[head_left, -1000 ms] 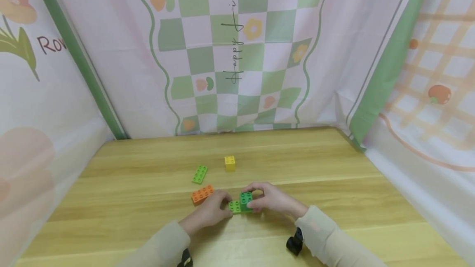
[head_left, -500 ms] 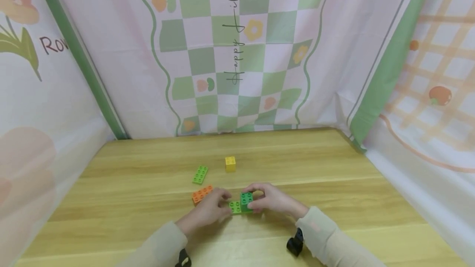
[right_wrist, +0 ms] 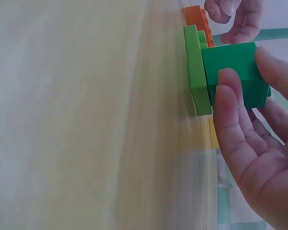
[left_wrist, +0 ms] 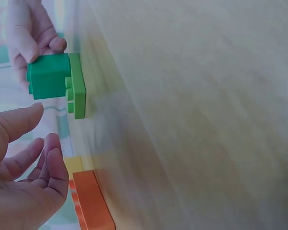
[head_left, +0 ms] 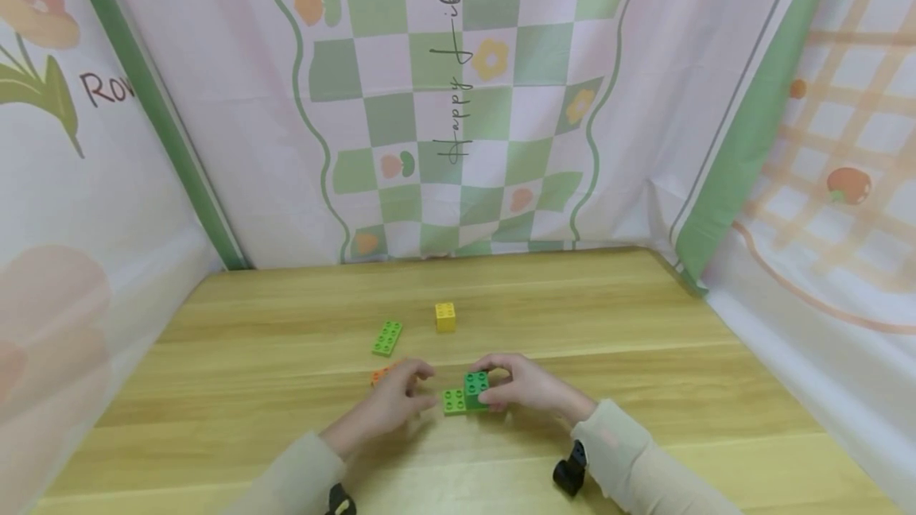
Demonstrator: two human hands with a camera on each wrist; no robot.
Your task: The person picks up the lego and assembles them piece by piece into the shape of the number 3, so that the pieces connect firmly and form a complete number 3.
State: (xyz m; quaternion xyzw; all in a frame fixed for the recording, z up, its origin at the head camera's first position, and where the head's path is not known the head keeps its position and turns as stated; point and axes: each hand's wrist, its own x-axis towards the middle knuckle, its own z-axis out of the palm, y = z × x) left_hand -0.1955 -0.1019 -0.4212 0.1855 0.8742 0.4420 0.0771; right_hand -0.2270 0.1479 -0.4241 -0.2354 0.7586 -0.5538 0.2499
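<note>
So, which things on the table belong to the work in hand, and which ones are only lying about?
In the work: dark green block, light green plate under it.

Apparently only lying about: orange brick, yellow block, second light green plate.

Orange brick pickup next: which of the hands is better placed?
Left, I'd say. The left hand holds nothing and is nearer the orange brick; the right hand grips the dark green brick on the light green plate.
</note>
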